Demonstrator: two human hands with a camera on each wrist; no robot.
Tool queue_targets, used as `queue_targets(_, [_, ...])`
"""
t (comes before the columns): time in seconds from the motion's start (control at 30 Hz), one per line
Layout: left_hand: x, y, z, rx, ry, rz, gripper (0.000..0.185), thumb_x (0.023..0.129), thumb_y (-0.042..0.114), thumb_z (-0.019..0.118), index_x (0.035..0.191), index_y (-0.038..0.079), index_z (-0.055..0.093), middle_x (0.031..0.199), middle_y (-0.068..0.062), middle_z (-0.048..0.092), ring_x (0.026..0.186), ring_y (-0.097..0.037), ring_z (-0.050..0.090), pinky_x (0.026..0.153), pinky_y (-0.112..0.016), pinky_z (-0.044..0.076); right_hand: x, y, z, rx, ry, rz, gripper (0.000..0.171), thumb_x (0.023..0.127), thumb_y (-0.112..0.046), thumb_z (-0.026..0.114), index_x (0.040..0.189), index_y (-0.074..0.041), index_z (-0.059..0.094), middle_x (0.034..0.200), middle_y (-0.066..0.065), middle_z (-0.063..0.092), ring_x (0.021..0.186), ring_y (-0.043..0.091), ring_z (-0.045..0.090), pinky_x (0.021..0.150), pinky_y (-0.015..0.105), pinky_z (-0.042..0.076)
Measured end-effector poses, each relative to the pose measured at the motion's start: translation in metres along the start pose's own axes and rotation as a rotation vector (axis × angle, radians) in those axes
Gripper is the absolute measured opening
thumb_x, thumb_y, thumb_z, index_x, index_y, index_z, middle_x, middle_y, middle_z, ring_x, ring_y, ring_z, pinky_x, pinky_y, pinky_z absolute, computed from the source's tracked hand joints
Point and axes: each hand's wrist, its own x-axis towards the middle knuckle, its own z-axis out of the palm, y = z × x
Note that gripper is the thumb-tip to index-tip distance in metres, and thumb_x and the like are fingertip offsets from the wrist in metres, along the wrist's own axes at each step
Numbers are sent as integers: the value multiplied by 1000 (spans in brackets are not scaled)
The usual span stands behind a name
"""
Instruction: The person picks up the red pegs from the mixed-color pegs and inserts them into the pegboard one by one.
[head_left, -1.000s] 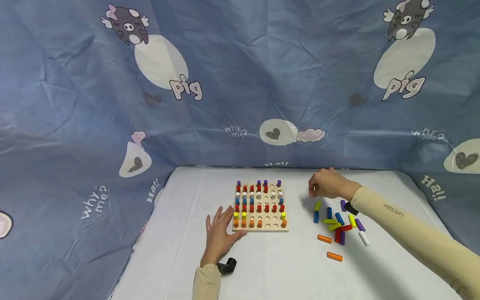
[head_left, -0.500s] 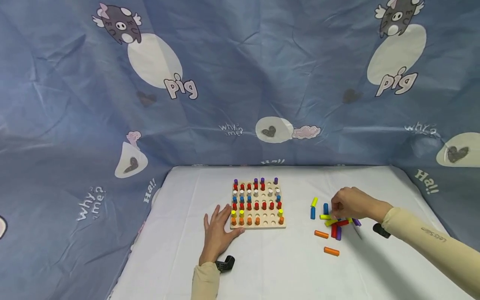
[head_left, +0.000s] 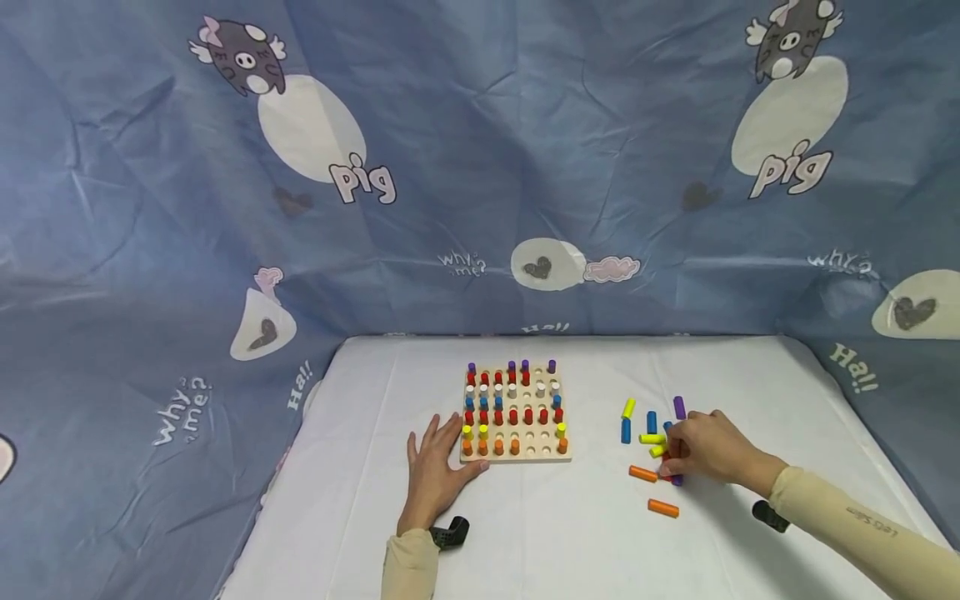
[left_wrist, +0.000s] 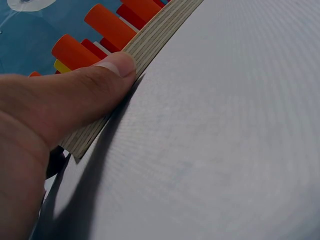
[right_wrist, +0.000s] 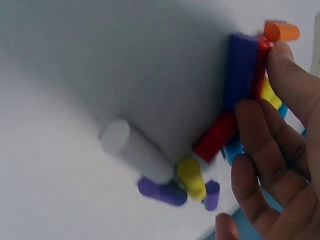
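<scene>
A wooden pegboard (head_left: 521, 460), with rows of coloured pegs standing in it, lies on the white-covered table. My left hand (head_left: 435, 475) rests at its near left corner, fingers spread along the left side. In the left wrist view the thumb (left_wrist: 117, 64) presses the front edge below orange pegs (left_wrist: 75, 52). To the right, my right hand (head_left: 712, 450) reaches into loose pegs. In the right wrist view its thumb and fingers are around a red peg (right_wrist: 261, 67) and a dark purple peg (right_wrist: 242, 70) lying side by side. Whether they pinch either is unclear.
Loose blue pegs (head_left: 651, 422), yellow pegs (head_left: 628, 408) and orange pegs (head_left: 663, 507) lie around the right hand. A white peg (right_wrist: 137, 152) lies beyond the fingers. A blue printed cloth (head_left: 480, 167) hangs behind the table.
My right hand has come from beside the board to the loose pegs, then slightly nearer me. The left hand stays at the board's corner.
</scene>
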Motion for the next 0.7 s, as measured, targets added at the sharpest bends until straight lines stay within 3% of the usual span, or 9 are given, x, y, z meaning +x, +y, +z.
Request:
queue_targets(0.43, [-1, 2, 2, 8, -29, -31, 88, 80, 52, 89, 149, 6, 60, 158, -14, 57, 157, -43, 35, 126, -76, 6, -3, -2, 15, 33, 87, 1, 41, 67, -56, 94, 74, -30, 63, 66, -23, 50, 68, -1, 42, 65, 28, 35])
queue_targets(0.7, [0, 0, 1, 13, -24, -29, 88, 80, 52, 90, 149, 6, 61, 158, -14, 57, 157, -43, 35, 126, -76, 6, -4, 1, 21, 21, 100, 27, 41, 68, -57, 93, 80, -31, 64, 69, -24, 49, 73, 4, 42, 71, 33, 35])
